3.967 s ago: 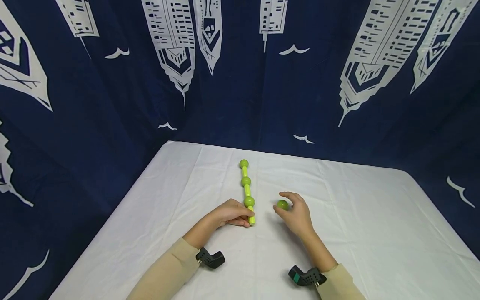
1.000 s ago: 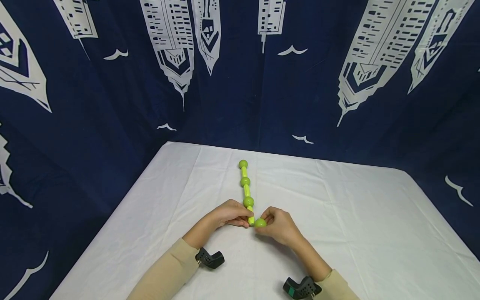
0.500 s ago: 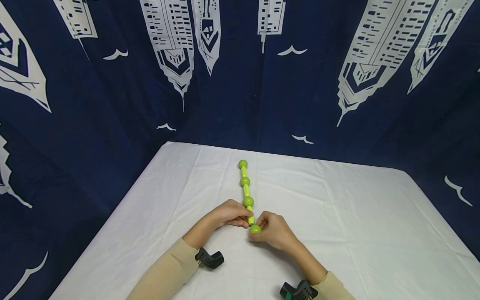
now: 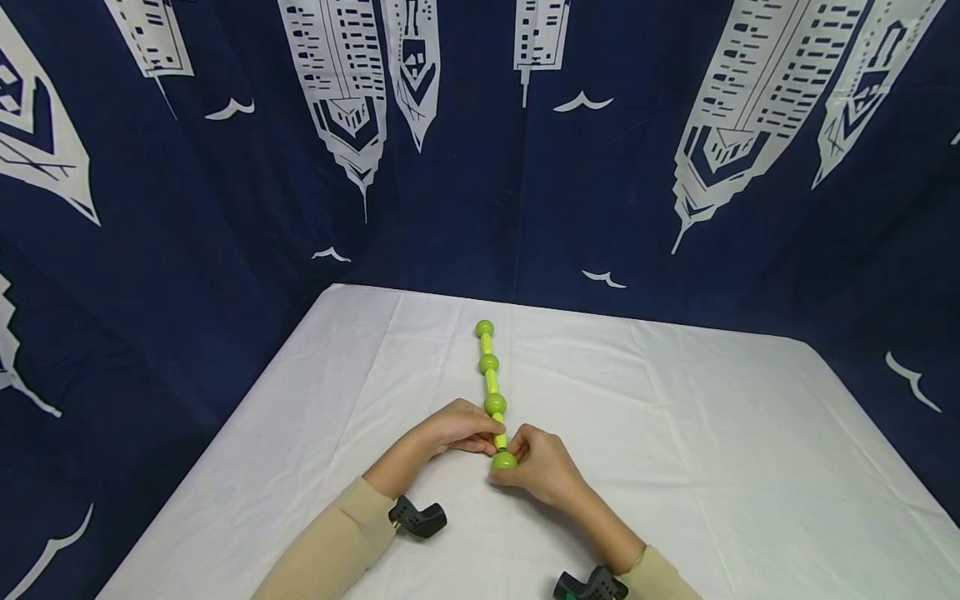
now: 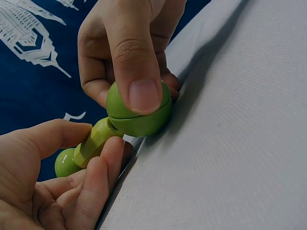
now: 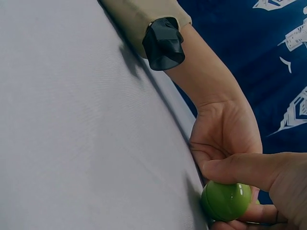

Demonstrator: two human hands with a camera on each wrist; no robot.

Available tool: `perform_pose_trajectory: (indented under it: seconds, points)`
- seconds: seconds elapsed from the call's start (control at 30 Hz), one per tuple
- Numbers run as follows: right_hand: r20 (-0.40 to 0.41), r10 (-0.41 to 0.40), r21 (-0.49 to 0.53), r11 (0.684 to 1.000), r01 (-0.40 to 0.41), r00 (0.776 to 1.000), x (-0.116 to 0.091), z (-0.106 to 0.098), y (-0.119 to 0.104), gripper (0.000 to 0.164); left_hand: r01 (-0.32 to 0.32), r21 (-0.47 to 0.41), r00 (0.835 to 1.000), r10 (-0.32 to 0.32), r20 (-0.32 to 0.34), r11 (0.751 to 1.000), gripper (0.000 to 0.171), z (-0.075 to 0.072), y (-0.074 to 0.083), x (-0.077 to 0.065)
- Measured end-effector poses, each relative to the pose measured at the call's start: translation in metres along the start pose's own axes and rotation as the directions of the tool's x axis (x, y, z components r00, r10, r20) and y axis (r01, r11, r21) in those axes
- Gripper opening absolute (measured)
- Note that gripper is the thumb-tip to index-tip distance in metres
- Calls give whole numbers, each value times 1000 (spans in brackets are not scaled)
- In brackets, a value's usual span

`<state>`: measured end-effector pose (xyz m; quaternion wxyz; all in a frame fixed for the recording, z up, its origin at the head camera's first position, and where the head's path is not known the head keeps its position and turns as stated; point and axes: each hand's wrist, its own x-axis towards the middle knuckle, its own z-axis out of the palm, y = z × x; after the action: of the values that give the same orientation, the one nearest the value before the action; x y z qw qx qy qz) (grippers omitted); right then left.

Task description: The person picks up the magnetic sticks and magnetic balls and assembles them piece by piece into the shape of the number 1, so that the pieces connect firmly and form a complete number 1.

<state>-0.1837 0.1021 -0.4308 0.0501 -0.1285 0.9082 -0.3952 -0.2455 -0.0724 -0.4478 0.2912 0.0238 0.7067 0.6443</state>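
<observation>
A line of green balls joined by yellow-green rods runs away from me on the table, its far ball (image 4: 485, 328) at the top and its third ball (image 4: 495, 404) nearer. My left hand (image 4: 457, 427) pinches the nearest rod (image 5: 96, 139) between thumb and fingers. A further green ball (image 5: 139, 125) meets that rod's near end. My right hand (image 4: 547, 468) grips this ball between thumb and fingers, the thumb lying over its seam in the left wrist view. Much of the ball (image 6: 225, 201) shows in the right wrist view, where the rod is mostly hidden.
A white cloth (image 4: 712, 450) covers the table. Behind it hangs a dark blue curtain (image 4: 465, 217) with white building prints. A black wrist camera (image 4: 418, 518) sits on the left wrist, another wrist camera (image 4: 591, 585) on the right.
My right hand has carried the ball leftward and nearer to me, from right of the line to the near rod's end. The left hand keeps its grip on the rod.
</observation>
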Motion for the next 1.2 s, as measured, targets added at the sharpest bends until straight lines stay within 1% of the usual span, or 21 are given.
perform_pose_trajectory:
  seconds: [0.33,0.57,0.77,0.87,1.1,1.2]
  points:
    - [-53,-22,6,1000,23,998,-1,3,0,40,0,11,1000,0,-6,1000,13,0,0,0]
    - [-60,-6,10,1000,7,998,0,3,0,39,-5,14,1000,5,-5,1000,13,0,0,1]
    - [-54,-21,7,1000,21,998,0,3,1,39,-6,20,1000,6,0,1000,14,0,0,1]
    - [-48,-23,12,1000,24,999,-1,3,1,39,-7,47,1000,7,3,999,15,-1,1,-2]
    - [-41,-28,16,999,28,999,-2,3,0,39,-41,179,999,39,17,983,21,-3,5,-8]
    - [-41,-34,25,999,35,999,-1,2,0,38,-52,204,999,47,27,978,22,-3,7,-9]
